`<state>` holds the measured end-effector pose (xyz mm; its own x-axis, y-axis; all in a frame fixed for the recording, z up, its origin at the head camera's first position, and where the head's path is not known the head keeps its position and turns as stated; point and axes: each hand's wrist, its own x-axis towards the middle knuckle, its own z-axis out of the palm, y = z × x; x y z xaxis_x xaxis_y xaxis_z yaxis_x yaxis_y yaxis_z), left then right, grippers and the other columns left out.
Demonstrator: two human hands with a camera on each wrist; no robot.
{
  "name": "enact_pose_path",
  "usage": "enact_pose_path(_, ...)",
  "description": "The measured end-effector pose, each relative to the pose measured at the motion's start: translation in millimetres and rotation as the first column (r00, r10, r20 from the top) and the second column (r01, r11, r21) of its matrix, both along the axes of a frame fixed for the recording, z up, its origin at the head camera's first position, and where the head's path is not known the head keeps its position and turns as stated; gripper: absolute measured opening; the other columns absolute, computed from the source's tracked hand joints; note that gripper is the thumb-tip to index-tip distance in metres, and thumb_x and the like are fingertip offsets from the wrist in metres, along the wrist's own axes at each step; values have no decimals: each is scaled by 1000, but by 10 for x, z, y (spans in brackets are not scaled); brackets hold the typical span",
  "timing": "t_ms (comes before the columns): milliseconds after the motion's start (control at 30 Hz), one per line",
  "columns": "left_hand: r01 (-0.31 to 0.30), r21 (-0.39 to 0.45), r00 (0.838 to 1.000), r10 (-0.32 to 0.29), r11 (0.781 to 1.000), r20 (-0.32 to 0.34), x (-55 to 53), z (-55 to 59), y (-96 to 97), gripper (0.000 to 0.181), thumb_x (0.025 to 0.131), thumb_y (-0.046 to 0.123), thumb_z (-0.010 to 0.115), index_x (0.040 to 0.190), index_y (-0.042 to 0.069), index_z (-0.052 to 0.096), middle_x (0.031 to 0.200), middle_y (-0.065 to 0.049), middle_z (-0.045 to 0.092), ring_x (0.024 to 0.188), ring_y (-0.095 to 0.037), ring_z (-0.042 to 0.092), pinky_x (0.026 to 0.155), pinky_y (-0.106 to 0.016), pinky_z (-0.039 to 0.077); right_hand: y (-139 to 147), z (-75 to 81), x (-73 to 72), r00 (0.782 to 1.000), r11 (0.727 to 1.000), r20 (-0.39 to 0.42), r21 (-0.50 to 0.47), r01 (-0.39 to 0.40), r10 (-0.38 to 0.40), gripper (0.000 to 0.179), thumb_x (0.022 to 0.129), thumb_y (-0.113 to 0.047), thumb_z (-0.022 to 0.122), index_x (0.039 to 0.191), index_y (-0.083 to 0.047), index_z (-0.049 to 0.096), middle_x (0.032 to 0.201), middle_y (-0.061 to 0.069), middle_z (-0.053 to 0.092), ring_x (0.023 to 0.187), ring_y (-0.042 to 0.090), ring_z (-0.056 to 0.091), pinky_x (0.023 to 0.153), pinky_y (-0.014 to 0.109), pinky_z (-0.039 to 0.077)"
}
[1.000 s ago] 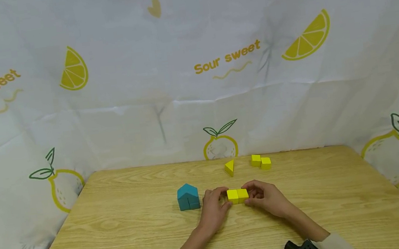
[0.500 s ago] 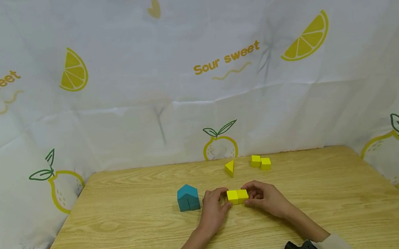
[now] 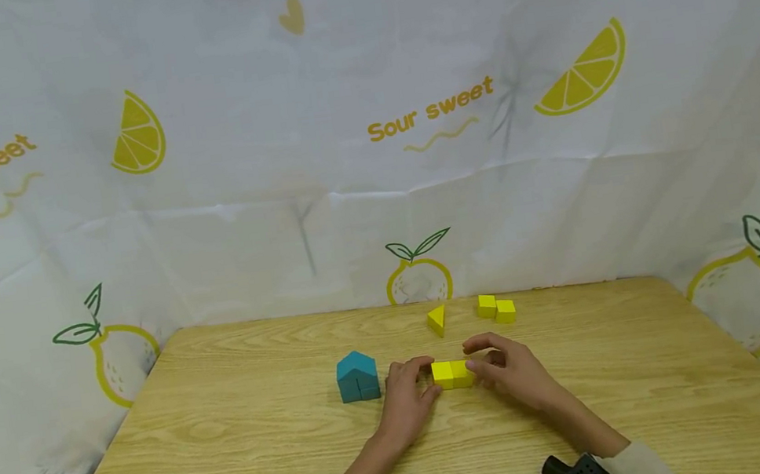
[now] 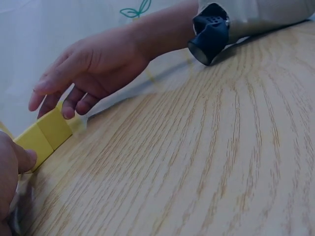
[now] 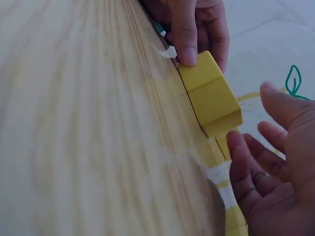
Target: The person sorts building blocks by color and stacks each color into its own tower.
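Note:
Two yellow cube blocks sit side by side on the table, the left cube (image 3: 443, 376) touching the right cube (image 3: 460, 378). My left hand (image 3: 406, 404) pinches the left cube at its outer end; in the right wrist view the thumb (image 5: 189, 53) lies on its near edge with fingers behind. Just off the right cube, my right hand (image 3: 517, 377) is lifted, thumb and fingers spread apart and holding nothing. A gap between this right hand (image 5: 275, 182) and the cubes shows in the right wrist view. Left of my left hand stands a blue house-shaped block stack (image 3: 358, 376).
Farther back lie a yellow triangular block (image 3: 437, 321) and two more yellow cubes (image 3: 496, 308) close together. A wooden table (image 3: 236, 452) carries everything. Behind it hangs a pale lemon-print cloth (image 3: 246, 245).
My right hand has let go of the right cube and risen slightly, its thumb and fingers opening. The left hand and the blocks have stayed in place.

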<state>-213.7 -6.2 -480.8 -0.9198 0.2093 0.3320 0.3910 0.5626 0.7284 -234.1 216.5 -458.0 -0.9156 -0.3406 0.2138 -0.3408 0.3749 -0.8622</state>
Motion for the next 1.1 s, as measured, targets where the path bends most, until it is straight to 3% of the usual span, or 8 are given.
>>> enact_pose_path(233, 11, 8, 1000, -11, 1000, -12, 5, 3, -4, 38, 88, 12, 71, 124, 9, 60, 105, -4, 53, 86, -14, 41, 75, -32, 39, 55, 150, 8, 990, 996, -109, -19, 92, -93, 32, 94, -16, 63, 123, -2, 57, 117, 20, 59, 87, 25, 63, 70, 29, 50)
enact_pose_path(433, 12, 2, 1000, -12, 1000, -20, 4, 3, -8, 38, 88, 13, 70, 125, 9, 60, 108, -4, 56, 88, -14, 43, 77, -32, 40, 99, 322, 27, 980, 990, -138, -12, 141, -141, 29, 94, -10, 63, 119, 4, 59, 116, 23, 59, 87, 26, 62, 73, 27, 49)
enact_pose_path(567, 14, 3, 1000, -14, 1000, -7, -8, -3, -9, 39, 88, 14, 70, 125, 11, 59, 107, -3, 55, 88, -13, 42, 76, -31, 40, 177, 264, -66, 970, 982, -151, -31, 187, -190, 29, 94, -12, 64, 117, 4, 60, 115, 21, 60, 88, 26, 62, 73, 24, 49)
enact_pose_path(800, 18, -4, 1000, -18, 1000, -17, -11, 7, 3, 39, 88, 14, 70, 125, 10, 59, 105, -2, 55, 86, -13, 40, 75, -30, 39, 370, -41, -319, 950, 965, -176, -95, 243, -257, 31, 93, -17, 66, 117, 0, 60, 116, 17, 60, 88, 22, 63, 69, 22, 50)
enact_pose_path(967, 12, -11, 1000, -12, 1000, -25, 2, 22, -3, 39, 88, 13, 70, 125, 9, 59, 108, -3, 55, 87, -14, 41, 76, -31, 38, 406, -93, -359, 938, 948, -143, -88, 305, -315, 37, 92, -23, 66, 122, -3, 56, 119, 17, 57, 89, 14, 60, 68, 21, 49)
enact_pose_path(1100, 12, -6, 1000, -12, 1000, -7, 12, 24, -6, 39, 88, 13, 70, 126, 9, 59, 108, -4, 55, 87, -14, 41, 76, -32, 38, 432, -108, -385, 924, 929, -95, -45, 367, -370, 47, 93, -28, 66, 130, -4, 49, 129, 17, 48, 95, 20, 57, 69, 20, 48)
